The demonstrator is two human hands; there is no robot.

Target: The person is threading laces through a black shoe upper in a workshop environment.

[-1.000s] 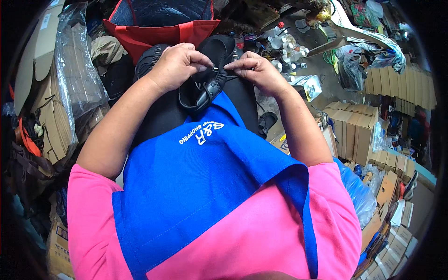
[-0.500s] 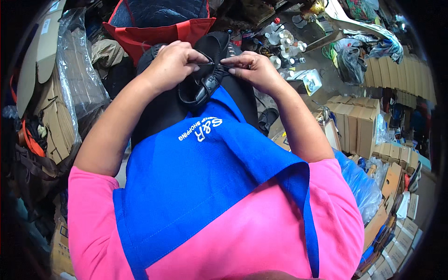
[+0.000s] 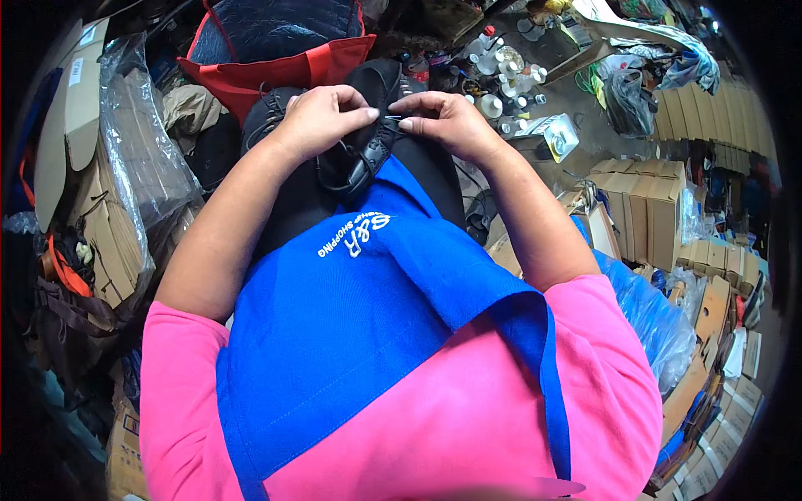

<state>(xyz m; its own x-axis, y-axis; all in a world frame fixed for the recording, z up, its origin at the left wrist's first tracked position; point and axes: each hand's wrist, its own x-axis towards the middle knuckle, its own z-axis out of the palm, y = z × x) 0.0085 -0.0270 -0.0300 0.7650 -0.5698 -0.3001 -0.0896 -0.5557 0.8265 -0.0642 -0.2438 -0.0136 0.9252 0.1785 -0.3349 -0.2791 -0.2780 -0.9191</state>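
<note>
A black shoe lies across my lap, on black trousers and the end of a blue apron. Over its left side, my left hand is closed, with the thumb reaching to the shoe's middle; whatever it pinches is hidden. From the right, my right hand has thumb and forefinger brought together at the shoe's edge. A thin, pale, needle-like piece shows at those fingertips, too small to make out fully. The fingertips of both hands are close together.
Beyond my knees stands a red bag with a dark shiny lining. Several small bottles crowd the floor ahead to the right. Cardboard boxes are stacked at right, beside blue plastic wrap. Plastic-covered cardboard leans at left.
My hands remain at the shoe. The left thumb has straightened toward the right fingertips, and the dark strand earlier seen between the hands is no longer clear. The view has shifted slightly.
</note>
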